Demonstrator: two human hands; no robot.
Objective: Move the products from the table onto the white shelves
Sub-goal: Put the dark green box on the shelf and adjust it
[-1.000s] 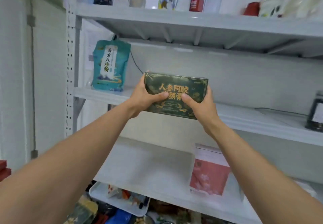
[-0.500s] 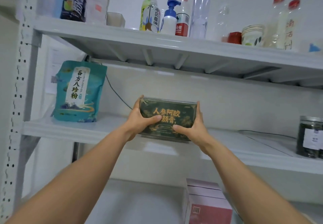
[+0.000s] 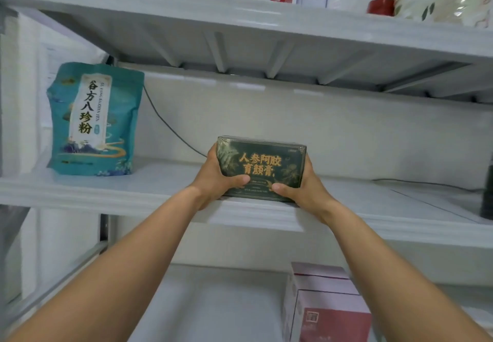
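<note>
A dark green box with gold lettering (image 3: 262,167) stands upright on the middle white shelf (image 3: 149,192), its bottom edge at the shelf surface near the front lip. My left hand (image 3: 214,181) grips the box's left end, thumb across the front. My right hand (image 3: 304,188) grips the right end the same way. Both forearms reach up from the bottom of the view.
A teal pouch (image 3: 93,120) stands at the left of the same shelf, and a dark jar (image 3: 486,192) at its far right edge. Bottles and paper cups (image 3: 414,1) line the top shelf. A pink box (image 3: 324,304) sits on the lower shelf. A black cable (image 3: 170,128) runs along the back wall.
Both hands have carried the green box forward and set it down onto the middle shelf; one second ago it was held in the air in front of the shelf.
</note>
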